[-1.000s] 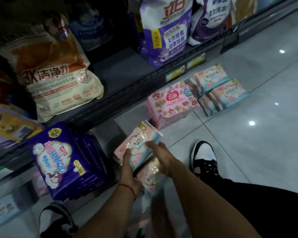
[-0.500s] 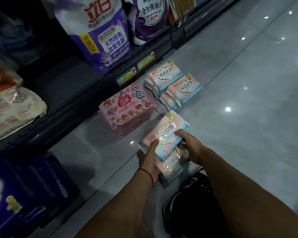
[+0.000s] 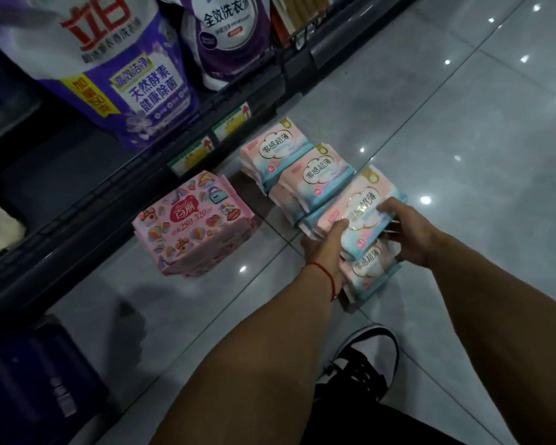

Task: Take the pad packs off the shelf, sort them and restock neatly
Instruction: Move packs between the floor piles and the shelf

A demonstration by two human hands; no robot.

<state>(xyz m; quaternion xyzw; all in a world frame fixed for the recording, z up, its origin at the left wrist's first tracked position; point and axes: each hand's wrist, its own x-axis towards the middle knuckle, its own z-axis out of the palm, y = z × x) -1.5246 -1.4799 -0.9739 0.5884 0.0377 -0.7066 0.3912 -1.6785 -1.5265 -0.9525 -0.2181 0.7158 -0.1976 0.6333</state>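
Gripping a pink-blue pad pack (image 3: 360, 213) from both ends, left hand (image 3: 326, 248) and right hand (image 3: 405, 232) hold it above another one (image 3: 371, 271), beside two floor stacks (image 3: 299, 170); one pink pile (image 3: 195, 224) near shelf (image 3: 87, 200).

On the floor (image 3: 463, 130), in front of the shelf (image 3: 116, 200), one stack of pad packs (image 3: 193, 226) lies to the left. To its right, two more stacks (image 3: 302, 168) lie side by side, touching, just below the shelf edge. Nearer than these and touching them, a further bundle of packs (image 3: 360, 216) is held between the left hand (image 3: 326, 248) and the right hand (image 3: 408, 229). Detergent bags (image 3: 126, 75) stand on the shelf, behind the stacks. A shoe (image 3: 366, 358) rests on the floor nearest the viewer.
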